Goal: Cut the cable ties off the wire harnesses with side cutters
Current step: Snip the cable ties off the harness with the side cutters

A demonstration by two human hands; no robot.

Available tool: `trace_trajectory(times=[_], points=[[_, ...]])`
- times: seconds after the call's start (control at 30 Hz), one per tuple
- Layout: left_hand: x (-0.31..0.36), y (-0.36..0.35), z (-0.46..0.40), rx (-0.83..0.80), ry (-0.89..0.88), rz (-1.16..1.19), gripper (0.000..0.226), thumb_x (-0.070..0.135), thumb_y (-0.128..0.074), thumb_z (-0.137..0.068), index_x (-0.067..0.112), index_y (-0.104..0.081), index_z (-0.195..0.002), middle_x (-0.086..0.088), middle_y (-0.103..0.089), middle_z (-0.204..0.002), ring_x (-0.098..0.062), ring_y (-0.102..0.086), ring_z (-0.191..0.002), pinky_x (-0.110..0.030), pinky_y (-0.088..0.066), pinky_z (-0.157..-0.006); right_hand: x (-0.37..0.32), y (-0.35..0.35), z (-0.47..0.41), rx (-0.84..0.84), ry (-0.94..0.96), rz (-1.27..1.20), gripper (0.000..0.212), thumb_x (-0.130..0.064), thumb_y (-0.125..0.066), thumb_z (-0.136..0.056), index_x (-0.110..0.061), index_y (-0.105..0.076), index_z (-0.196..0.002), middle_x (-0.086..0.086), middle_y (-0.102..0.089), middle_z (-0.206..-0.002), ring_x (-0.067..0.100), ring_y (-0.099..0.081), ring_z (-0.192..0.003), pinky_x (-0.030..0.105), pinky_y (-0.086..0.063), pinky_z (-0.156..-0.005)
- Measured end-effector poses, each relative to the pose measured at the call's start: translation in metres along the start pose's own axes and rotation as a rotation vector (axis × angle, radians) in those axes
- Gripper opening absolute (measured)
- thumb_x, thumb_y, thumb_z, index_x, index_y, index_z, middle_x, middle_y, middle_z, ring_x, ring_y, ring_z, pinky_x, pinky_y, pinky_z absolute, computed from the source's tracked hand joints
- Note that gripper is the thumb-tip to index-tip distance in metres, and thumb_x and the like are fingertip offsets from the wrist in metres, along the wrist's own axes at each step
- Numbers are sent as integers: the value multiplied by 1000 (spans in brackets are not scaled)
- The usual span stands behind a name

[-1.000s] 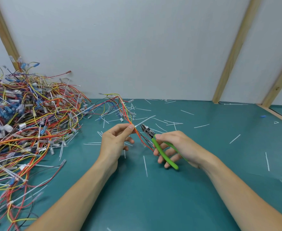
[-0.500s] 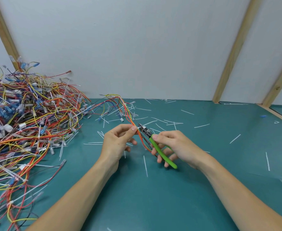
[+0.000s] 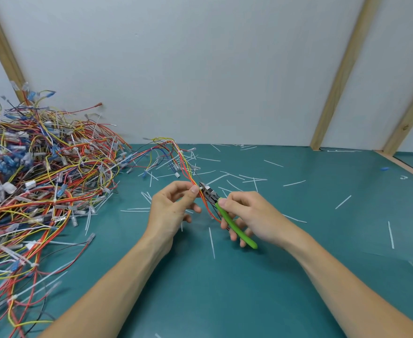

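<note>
One left hand [image 3: 170,208] pinches one orange, red and yellow wire harness [image 3: 185,168] above the teal table mat [image 3: 225,289]; one right hand [image 3: 251,214] grasps one pair of green-handled side cutters [image 3: 227,215], tips at a white cable tie [image 3: 202,188]; one large tangled harness pile [image 3: 37,181] lies left; cut white tie offcuts [image 3: 249,178] too many to count.

No text, label, brand, number or sign can be read anywhere in view; a small pale mark on the counter [image 3: 322,276] near its right edge is too small to make out.
</note>
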State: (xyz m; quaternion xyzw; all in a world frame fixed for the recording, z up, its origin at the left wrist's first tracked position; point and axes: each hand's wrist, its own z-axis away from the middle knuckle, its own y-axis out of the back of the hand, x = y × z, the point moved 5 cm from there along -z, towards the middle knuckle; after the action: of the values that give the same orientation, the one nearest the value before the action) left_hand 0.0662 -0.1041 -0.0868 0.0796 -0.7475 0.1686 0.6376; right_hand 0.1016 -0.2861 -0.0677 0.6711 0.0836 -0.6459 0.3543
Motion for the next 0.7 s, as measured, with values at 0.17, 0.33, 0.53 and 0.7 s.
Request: trace_trajectory(times=[0.17, 0.33, 0.53, 0.7], points=[[-1, 0, -1, 0, -10, -5, 6, 21, -71, -93, 16, -68, -90, -4, -75, -88, -16, -63, -57, -23, -43, -45, -2, -2, 1, 26, 25, 65, 43, -41, -53, -107, -2, -56, -90, 5, -71, -73, 27, -63, -55, 38, -54, -48], [-1, -1, -1, -13, -22, -7, 7, 20, -71, -93, 15, -67, -90, -1, -74, -85, -15, -63, -56, -22, -43, -45, -3, -1, 3, 53, 31, 107, 43, -44, -53, -106, -4, -55, -88, 7, -71, -71, 29, -62, -53, 44, -54, -50], [-1, -1, 0, -17, -22, -8, 7, 19, -70, -93, 13, -67, -92, 0, -74, -85, -15, -63, -55, -22, -43, -44, -4, -1, 4, 85, 34, 166, 40, -45, -54, -104, -11, -54, -82, 10, -71, -72, 26, -61, -50, 45, -54, -47], [-2, -2, -1, -20, -23, -13, 6, 18, -70, -93, 13, -67, -91, -1, -74, -85, -16, -63, -55, -22, -43, -44, -4, 0, 5, 94, 28, 192, 41, -47, -54, -103, -13, -53, -81, 10, -71, -72, 24, -60, -49, 45, -54, -46]])
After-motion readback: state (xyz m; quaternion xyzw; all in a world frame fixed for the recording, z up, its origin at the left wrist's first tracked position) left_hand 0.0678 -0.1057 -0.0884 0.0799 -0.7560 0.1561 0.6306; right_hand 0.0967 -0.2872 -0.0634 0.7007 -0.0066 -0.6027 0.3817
